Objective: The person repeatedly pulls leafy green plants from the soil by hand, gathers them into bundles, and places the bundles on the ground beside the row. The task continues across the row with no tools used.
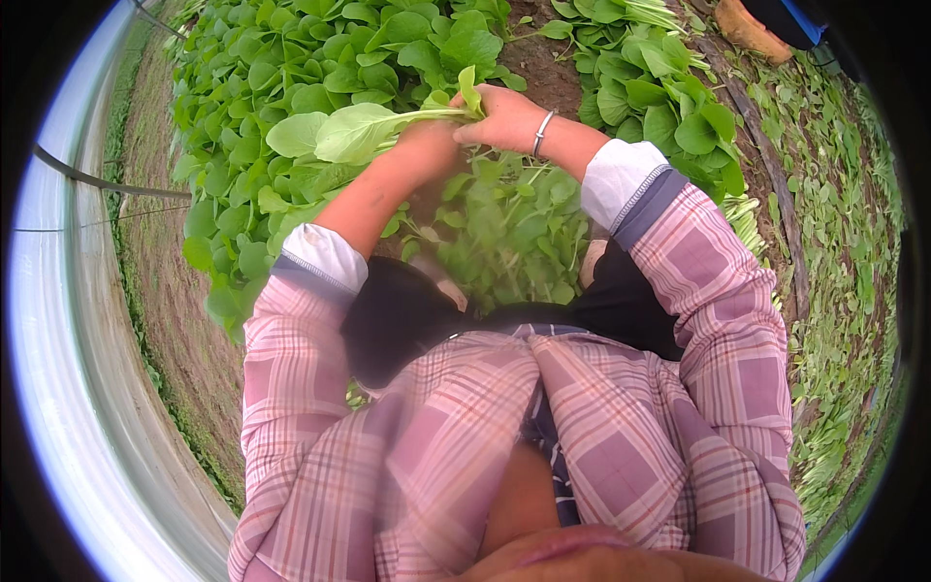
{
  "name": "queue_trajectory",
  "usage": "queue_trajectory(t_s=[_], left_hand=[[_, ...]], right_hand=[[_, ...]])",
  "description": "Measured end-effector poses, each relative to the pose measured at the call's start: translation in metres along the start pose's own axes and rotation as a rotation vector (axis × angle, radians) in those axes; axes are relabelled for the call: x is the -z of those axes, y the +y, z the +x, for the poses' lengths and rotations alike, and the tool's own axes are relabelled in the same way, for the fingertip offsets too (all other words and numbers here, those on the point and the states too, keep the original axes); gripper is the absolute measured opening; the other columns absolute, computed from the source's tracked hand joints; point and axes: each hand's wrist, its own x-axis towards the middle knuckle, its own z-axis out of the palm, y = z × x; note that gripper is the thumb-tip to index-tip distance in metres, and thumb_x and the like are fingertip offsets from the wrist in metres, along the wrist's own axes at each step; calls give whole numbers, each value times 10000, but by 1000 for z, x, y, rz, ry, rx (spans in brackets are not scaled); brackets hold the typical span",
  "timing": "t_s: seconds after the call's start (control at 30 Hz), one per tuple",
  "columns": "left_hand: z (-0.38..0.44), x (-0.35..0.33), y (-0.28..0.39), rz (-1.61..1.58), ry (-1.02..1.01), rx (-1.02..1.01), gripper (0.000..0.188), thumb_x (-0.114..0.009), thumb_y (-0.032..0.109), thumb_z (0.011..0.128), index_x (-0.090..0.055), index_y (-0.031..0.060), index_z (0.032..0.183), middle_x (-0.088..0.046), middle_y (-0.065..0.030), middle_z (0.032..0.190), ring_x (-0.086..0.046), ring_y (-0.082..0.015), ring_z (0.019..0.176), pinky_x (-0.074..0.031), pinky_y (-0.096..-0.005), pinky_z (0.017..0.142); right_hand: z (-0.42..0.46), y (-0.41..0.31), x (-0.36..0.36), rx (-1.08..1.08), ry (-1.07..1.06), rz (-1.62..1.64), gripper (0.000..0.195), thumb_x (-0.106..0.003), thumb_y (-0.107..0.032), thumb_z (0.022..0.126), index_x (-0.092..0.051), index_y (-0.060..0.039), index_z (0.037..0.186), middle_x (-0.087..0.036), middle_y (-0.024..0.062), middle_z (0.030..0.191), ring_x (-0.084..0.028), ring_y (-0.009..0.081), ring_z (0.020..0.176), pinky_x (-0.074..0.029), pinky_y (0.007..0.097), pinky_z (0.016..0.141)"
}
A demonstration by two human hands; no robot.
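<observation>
Pale green leafy stalks (356,132) lie across both hands at the edge of a dense bed of leafy greens (276,80). My left hand (435,145), blurred, is under the stalks; its fingers are mostly hidden by my right hand, so its hold is unclear. Closed around the stem end is my right hand (502,118), with a metal bangle at the wrist and one small leaf standing up by the thumb side. The two hands meet or nearly meet. Below them, between the knees, is a patch of low green leaves (516,225).
Piled greens (647,94) with pale stems lie to the right, beside a long dark strip (771,167). Further right, loose leaves (836,240) cover the ground. An orange-brown object (750,30) is at the upper right. Plastic sheeting (80,291) curves along the left.
</observation>
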Motion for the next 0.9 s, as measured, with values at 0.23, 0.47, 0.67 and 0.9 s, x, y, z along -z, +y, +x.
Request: queue_trajectory(t_s=[0.23, 0.47, 0.67, 0.9], left_hand=[[9, -11, -7, -112, 76, 51, 407, -606, 150, 731, -513, 7, 1100, -606, -168, 1012, -594, -317, 925, -484, -390, 780], [17, -28, -65, -332, 257, 179, 414, -563, 180, 772, -481, 64, 1160, -606, -189, 974, -585, -342, 909, -468, -402, 762], [11, -11, -88, -1231, 448, 242, 356, -611, 74, 811, -495, 28, 1145, -619, -63, 895, -591, -136, 720, -497, -282, 597], [13, 21, -33, -1861, 255, 122, 318, -603, 41, 805, -512, 21, 1110, -615, -100, 1030, -610, -215, 896, -525, -403, 776]], right_hand=[[-1, 19, -5, 178, 118, 259, 237, -575, -277, 820, -602, -62, 918, -597, 60, 735, -564, 171, 675, -458, 313, 657], [-16, 0, 10, 101, 105, 433, 257, -448, -270, 937, -563, -41, 964, -483, -31, 700, -454, 62, 637, -411, 205, 604], [-43, 17, 9, 134, -647, -392, 513, -610, -369, 777, -516, -35, 1156, -602, 143, 981, -578, 243, 874, -440, 353, 801], [3, 17, 4, -78, 28, 7, 619, -638, -329, 749, -442, -14, 1245, -577, 183, 1084, -590, 261, 925, -458, 339, 821]])
